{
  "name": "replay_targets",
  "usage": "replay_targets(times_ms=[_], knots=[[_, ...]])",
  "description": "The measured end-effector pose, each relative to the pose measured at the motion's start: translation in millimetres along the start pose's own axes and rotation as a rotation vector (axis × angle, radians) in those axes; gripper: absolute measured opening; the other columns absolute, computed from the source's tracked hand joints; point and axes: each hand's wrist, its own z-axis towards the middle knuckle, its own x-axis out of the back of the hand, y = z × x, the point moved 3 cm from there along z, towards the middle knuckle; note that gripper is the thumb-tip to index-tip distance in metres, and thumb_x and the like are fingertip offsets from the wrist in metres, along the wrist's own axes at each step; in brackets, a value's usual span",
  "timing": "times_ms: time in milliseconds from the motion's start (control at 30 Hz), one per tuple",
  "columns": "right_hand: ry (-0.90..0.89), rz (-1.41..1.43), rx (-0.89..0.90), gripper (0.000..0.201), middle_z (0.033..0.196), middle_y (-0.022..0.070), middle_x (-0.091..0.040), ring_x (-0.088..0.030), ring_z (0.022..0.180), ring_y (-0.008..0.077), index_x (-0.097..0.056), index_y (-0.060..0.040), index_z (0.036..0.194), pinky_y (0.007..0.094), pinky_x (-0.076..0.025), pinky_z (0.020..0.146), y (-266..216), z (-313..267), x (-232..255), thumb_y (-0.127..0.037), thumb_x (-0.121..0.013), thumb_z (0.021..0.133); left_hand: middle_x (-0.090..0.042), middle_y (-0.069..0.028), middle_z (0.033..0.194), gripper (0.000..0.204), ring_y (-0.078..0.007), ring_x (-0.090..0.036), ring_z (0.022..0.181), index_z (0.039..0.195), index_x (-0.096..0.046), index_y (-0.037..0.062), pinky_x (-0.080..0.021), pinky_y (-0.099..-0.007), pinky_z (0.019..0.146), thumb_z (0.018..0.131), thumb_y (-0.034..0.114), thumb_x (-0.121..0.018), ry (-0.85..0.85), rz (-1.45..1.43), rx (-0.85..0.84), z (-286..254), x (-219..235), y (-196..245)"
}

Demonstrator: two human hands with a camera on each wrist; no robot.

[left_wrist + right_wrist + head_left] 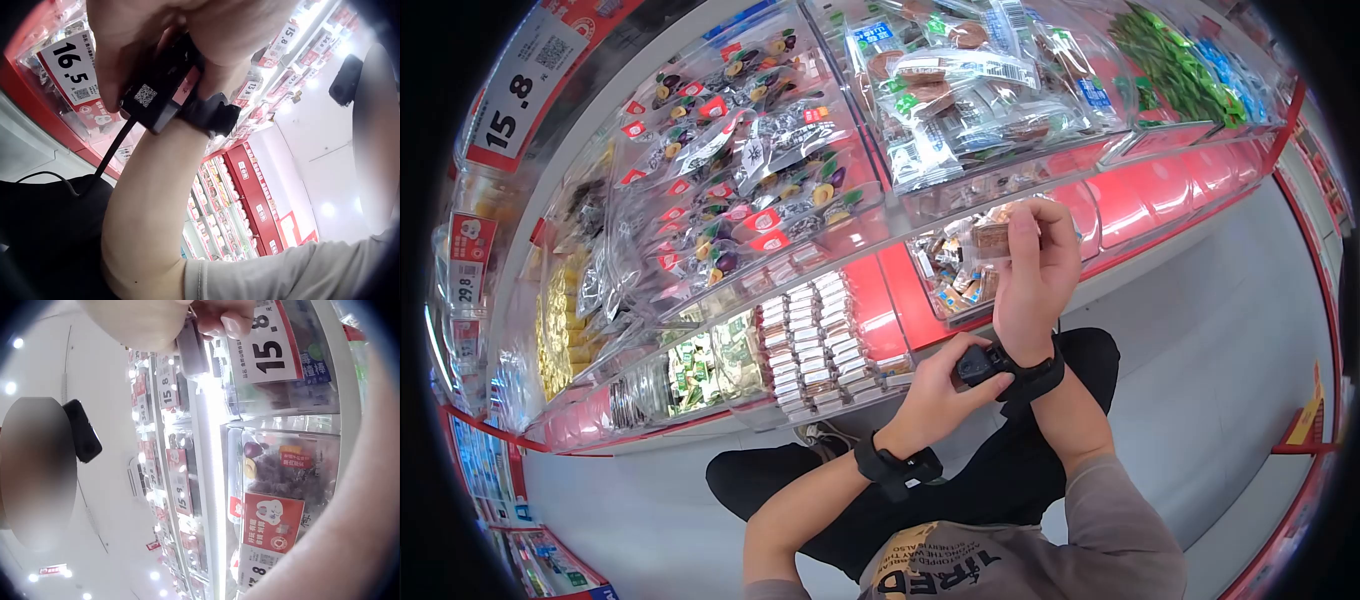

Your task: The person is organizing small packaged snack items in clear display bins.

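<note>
In the head view my right hand (1045,265) is raised in front of the lower shelf, its fingers and thumb pinching a small brown wrapped snack (992,240). In the right wrist view the snack (192,350) shows below the fingertips, blurred. My left hand (940,395) grips the black wrist camera (974,366) strapped to the right wrist, thumb on the near side. The left wrist view shows this camera (164,84) close up, with a cable running from it. Behind the right hand sits a clear bin (955,275) of small wrapped snacks.
Bagged dried fruit (740,170) and other clear packs (960,80) fill the upper shelf. Rows of wrapped bars (815,335) lie on the lower shelf, whose red and clear front edge (1140,245) runs close by. Price signs (515,100) hang at left. My knees (1095,355) are below.
</note>
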Motion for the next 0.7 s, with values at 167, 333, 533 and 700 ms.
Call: replay_targets(times_ms=[167, 333, 533, 700], knots=[[-0.127, -0.303, 0.219, 0.010, 0.080, 0.0007, -0.051, -0.046, 0.069, 0.0064, -0.055, -0.0007, 0.090, 0.0200, -0.038, 0.062, -9.0, 7.1, -3.5, -0.008, -0.060, 0.085, -0.061, -0.0042, 0.082, 0.033, -0.0057, -0.057, 0.074, 0.102, -0.052, -0.0013, -0.046, -0.0212, 0.062, 0.080, 0.015, -0.070, -0.002, 0.091, 0.041, -4.3, -1.5, 1.9], [-0.297, -0.524, 0.209, 0.014, 0.079, 0.0033, -0.054, -0.051, 0.068, 0.0100, -0.057, -0.0018, 0.090, 0.0222, -0.041, 0.062, -0.9, 11.4, -8.9, -0.010, -0.065, 0.082, -0.062, -0.0049, 0.080, 0.033, -0.0062, -0.058, 0.070, 0.100, -0.053, -0.0012, -0.045, -0.0214, 0.059, 0.079, 0.017, -0.070, 0.025, 0.081, 0.022, -3.5, -4.1, 6.6], [-0.372, -0.494, 0.127, 0.011, 0.080, 0.0000, -0.055, -0.050, 0.072, 0.0067, -0.058, -0.0009, 0.090, 0.0208, -0.040, 0.064, 7.6, 6.8, -10.6, -0.008, -0.063, 0.083, -0.065, -0.0101, 0.088, 0.035, -0.0116, -0.061, 0.074, 0.109, -0.054, -0.0021, -0.048, -0.0242, 0.066, 0.082, 0.017, -0.066, 0.030, -0.018, 0.035, -4.6, -1.5, 1.2], [-0.269, -0.522, 0.218, 0.014, 0.076, 0.0046, -0.056, -0.051, 0.063, 0.0139, -0.060, -0.0020, 0.084, 0.0258, -0.041, 0.059, -4.7, 18.5, 0.7, -0.012, -0.067, 0.079, -0.062, -0.0163, 0.102, 0.036, -0.0182, -0.061, 0.085, 0.114, -0.051, -0.0077, -0.048, -0.0295, 0.075, 0.082, 0.006, -0.059, 0.338, 0.276, -0.373, -38.2, 56.2, 85.8]])
